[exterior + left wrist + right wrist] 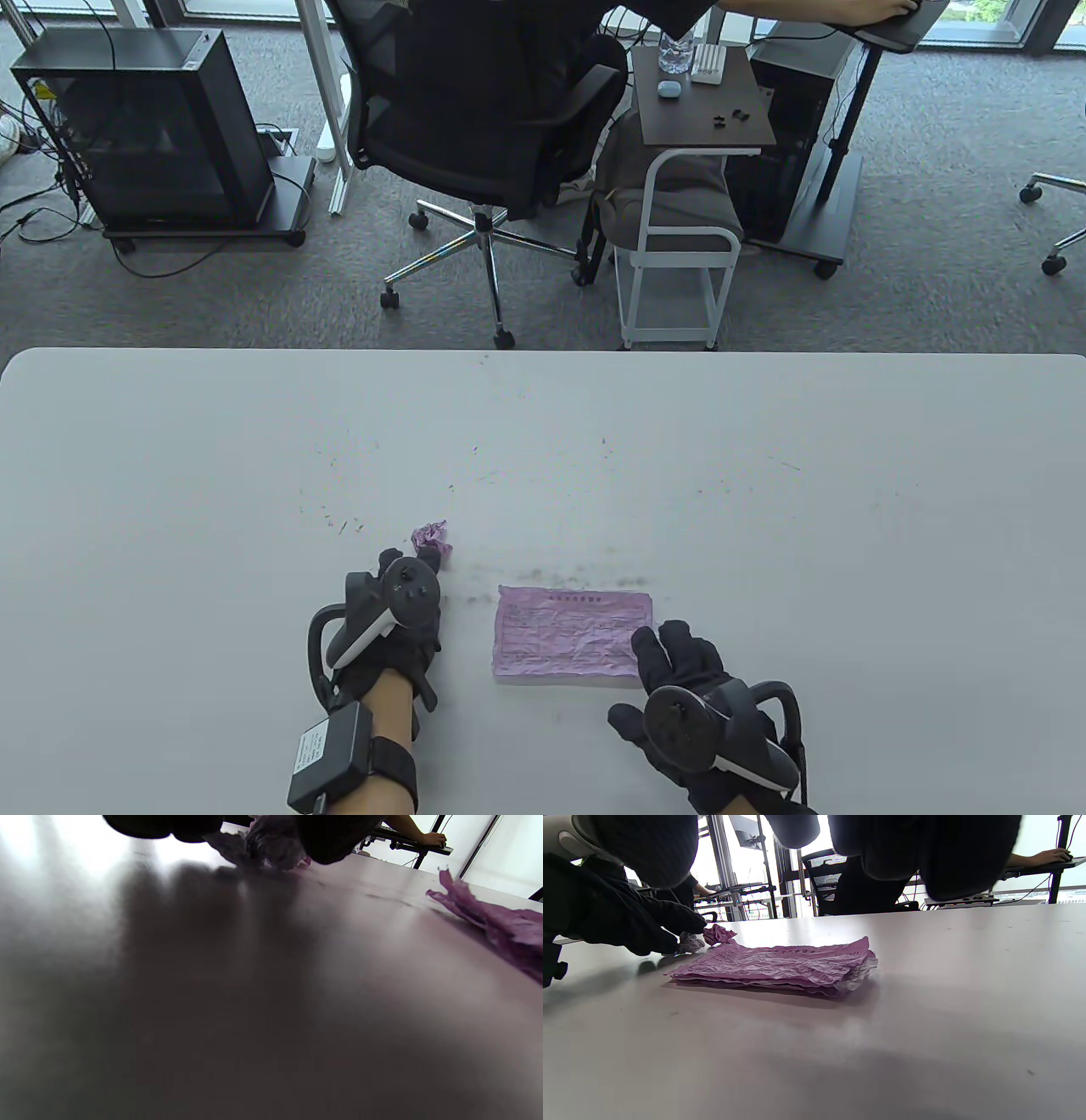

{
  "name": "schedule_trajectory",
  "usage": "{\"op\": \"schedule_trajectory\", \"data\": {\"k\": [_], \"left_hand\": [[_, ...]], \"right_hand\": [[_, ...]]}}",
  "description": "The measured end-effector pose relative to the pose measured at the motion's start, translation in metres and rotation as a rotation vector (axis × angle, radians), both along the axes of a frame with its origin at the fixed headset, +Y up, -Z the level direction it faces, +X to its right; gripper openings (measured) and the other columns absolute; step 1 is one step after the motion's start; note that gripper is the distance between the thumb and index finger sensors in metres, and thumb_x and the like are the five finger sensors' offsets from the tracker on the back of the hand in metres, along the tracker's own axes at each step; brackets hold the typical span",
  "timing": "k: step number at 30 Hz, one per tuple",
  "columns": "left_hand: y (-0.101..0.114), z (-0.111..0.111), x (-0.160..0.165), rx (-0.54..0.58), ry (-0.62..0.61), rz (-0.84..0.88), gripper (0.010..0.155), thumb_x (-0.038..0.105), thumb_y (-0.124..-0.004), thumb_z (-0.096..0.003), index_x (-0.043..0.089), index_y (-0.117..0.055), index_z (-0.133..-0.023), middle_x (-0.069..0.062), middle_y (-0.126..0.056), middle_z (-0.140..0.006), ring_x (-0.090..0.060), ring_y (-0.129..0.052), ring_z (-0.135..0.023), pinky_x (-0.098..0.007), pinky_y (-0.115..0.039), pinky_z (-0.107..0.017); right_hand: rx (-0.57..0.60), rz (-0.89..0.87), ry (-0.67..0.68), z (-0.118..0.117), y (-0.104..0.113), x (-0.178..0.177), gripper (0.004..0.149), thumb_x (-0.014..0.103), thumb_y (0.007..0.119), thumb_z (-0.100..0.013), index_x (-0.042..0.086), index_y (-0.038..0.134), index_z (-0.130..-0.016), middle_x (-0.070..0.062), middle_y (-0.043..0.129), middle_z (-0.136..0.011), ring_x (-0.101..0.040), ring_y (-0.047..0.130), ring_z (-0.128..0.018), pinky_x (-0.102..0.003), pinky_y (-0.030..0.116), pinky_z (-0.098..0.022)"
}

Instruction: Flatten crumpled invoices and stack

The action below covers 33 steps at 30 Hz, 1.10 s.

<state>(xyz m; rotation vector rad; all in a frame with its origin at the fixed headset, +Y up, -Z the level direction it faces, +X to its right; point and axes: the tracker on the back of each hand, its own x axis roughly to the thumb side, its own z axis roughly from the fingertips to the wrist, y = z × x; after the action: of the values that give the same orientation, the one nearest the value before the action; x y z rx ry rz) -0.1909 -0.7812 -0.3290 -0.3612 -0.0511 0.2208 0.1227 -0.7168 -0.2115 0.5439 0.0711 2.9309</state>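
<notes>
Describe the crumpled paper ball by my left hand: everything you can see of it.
The crumpled ball is a small wad of thin purple-pink paper, tightly scrunched with white showing in the creases. It sits on the white table, apart from the flattened stack, off that stack's far left corner. The left hand reaches it with its fingertips, which touch its near side; whether they pinch it cannot be told.

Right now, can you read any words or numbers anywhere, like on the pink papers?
None can be read for sure.
Pink invoice stack: a printed header line and a table of rows, too small and wrinkled to read.
Crumpled pink ball: no print shows.
Black box on the left wrist: a white label, too small to read.
</notes>
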Motion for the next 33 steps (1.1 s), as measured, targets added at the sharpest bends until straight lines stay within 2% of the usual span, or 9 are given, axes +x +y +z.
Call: {"op": "schedule_trajectory", "data": {"k": [1,3,6,10,18,25,28,30,33], "left_hand": [[-0.002,0.0,0.002,-0.023,0.002,0.004,0.058,0.024,-0.069,-0.0593,0.021,-0.04,-0.109,-0.02,-0.028,-0.108,-0.048,-0.049,-0.093,-0.058,-0.055,-0.063],[0.002,0.002,0.006,0.027,-0.016,-0.056,0.051,0.021,-0.071,-0.0581,0.02,-0.05,-0.105,-0.019,-0.043,-0.106,-0.043,-0.061,-0.087,-0.054,-0.063,-0.059],[0.009,0.01,0.009,-0.043,-0.06,-0.095,0.048,0.019,-0.074,-0.0563,0.017,-0.058,-0.102,-0.021,-0.059,-0.099,-0.038,-0.076,-0.076,-0.05,-0.074,-0.053],[0.016,0.026,0.008,-0.12,-0.051,-0.012,0.05,0.019,-0.071,-0.0571,0.011,-0.054,-0.103,-0.027,-0.061,-0.095,-0.035,-0.088,-0.068,-0.052,-0.081,-0.048],[0.057,0.08,0.026,0.06,-0.128,0.76,0.05,0.014,-0.073,-0.0565,0.014,-0.055,-0.103,-0.025,-0.056,-0.099,-0.039,-0.089,-0.076,-0.057,-0.078,-0.057],[0.077,0.118,0.06,0.147,-0.327,1.028,0.052,0.014,-0.074,-0.0566,0.017,-0.053,-0.104,-0.021,-0.053,-0.102,-0.033,-0.09,-0.077,-0.053,-0.079,-0.059],[0.08,0.125,0.068,0.154,-0.402,1.032,0.052,0.017,-0.076,-0.0568,0.016,-0.054,-0.103,-0.021,-0.058,-0.098,-0.028,-0.094,-0.07,-0.052,-0.082,-0.058],[0.08,0.128,0.072,0.219,-0.41,0.929,0.053,0.025,-0.081,-0.0554,0.014,-0.058,-0.101,-0.017,-0.069,-0.089,-0.018,-0.099,-0.052,-0.051,-0.083,-0.056],[0.079,0.128,0.077,0.254,-0.423,0.859,0.051,0.031,-0.081,-0.054,0.009,-0.065,-0.097,-0.011,-0.085,-0.073,-0.012,-0.103,-0.035,-0.049,-0.087,-0.051]], "right_hand": [[-0.01,-0.011,-0.002,0.001,0.0,0.001,0.079,0.059,0.073,-0.052,0.012,0.039,-0.106,-0.032,0.042,-0.108,-0.052,0.063,-0.088,-0.061,0.075,-0.053],[-0.004,-0.027,0.005,0.001,0.002,0.001,0.079,0.059,0.073,-0.052,0.012,0.04,-0.106,-0.032,0.043,-0.108,-0.051,0.064,-0.088,-0.061,0.075,-0.052],[-0.002,-0.043,0.013,0.0,0.003,0.0,0.078,0.058,0.073,-0.052,0.012,0.041,-0.106,-0.032,0.044,-0.107,-0.051,0.064,-0.088,-0.061,0.075,-0.052],[-0.032,-0.047,0.023,-0.002,0.001,-0.002,0.078,0.058,0.073,-0.052,0.012,0.04,-0.106,-0.032,0.044,-0.107,-0.051,0.065,-0.088,-0.061,0.075,-0.052],[-0.018,-0.214,0.072,0.0,0.009,0.004,0.078,0.054,0.075,-0.053,0.01,0.037,-0.106,-0.032,0.045,-0.106,-0.05,0.067,-0.086,-0.06,0.077,-0.051],[-0.023,-0.543,0.26,0.014,0.023,-0.004,0.081,0.047,0.077,-0.053,0.008,0.031,-0.106,-0.035,0.047,-0.105,-0.046,0.075,-0.083,-0.055,0.081,-0.05],[-0.102,-0.7,0.271,0.014,0.022,-0.008,0.082,0.047,0.078,-0.052,0.005,0.031,-0.105,-0.035,0.054,-0.102,-0.043,0.082,-0.078,-0.053,0.083,-0.048],[-0.142,-0.798,0.266,0.015,0.021,-0.012,0.083,0.046,0.08,-0.051,0.003,0.035,-0.104,-0.029,0.07,-0.095,-0.037,0.091,-0.067,-0.049,0.086,-0.043],[-0.191,-0.859,0.285,0.017,0.02,-0.02,0.083,0.04,0.084,-0.048,0.001,0.036,-0.104,-0.027,0.076,-0.086,-0.033,0.094,-0.059,-0.047,0.088,-0.039]]}}
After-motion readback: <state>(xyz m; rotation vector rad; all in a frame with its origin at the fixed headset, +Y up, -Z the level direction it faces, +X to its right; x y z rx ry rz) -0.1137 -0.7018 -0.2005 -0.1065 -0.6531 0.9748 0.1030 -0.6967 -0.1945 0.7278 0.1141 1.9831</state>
